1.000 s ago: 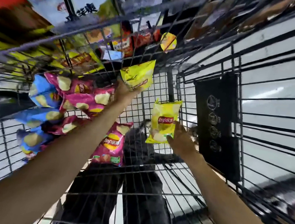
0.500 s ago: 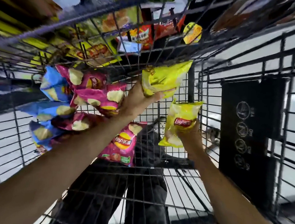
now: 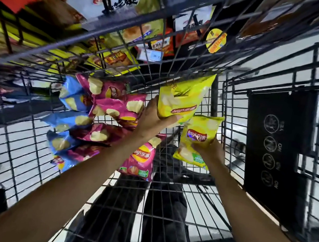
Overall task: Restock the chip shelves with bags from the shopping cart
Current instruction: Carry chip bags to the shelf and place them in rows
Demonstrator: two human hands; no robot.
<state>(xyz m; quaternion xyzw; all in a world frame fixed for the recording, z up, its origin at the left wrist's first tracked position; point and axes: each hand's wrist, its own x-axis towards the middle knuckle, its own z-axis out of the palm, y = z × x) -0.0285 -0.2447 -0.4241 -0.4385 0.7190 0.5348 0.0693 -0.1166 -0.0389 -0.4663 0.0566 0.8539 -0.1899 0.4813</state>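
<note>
Two yellow chip bags are in my hands, both lifted off the wire floor of the shopping cart (image 3: 238, 86). Working left to right:

1. At the left wall of the cart lies the remaining stock: blue bags (image 3: 73, 99) nearest the wall, then pink bags (image 3: 116, 104) overlapping them, with one more pink bag (image 3: 141, 158) partly under my left forearm.
2. My left hand (image 3: 155, 118) holds the upper yellow bag (image 3: 183, 99) from beneath, thumb curled round its lower edge; the bag tilts up toward the cart's far wall.
3. My right hand (image 3: 209, 150) grips the lower yellow bag (image 3: 198, 139) at its middle, fingers wrapped behind it. The two bags are just beside each other, possibly touching at one corner.
4. At the right wall hangs a dark placard (image 3: 277, 146) bearing round symbols.

Step in hand, by my judgement: picking up, with stock taken and not yet shelved. The next move calls for raising both bags clear of the cart rim and carrying them to the chip shelves (image 3: 110, 55) beyond it, matching the yellow facing.

Limits of view: the shelves are blurred and seen only through the wire, so no free slot can be identified. My right fingers are mostly hidden behind the bag. Both elbows are cut off by the frame.
</note>
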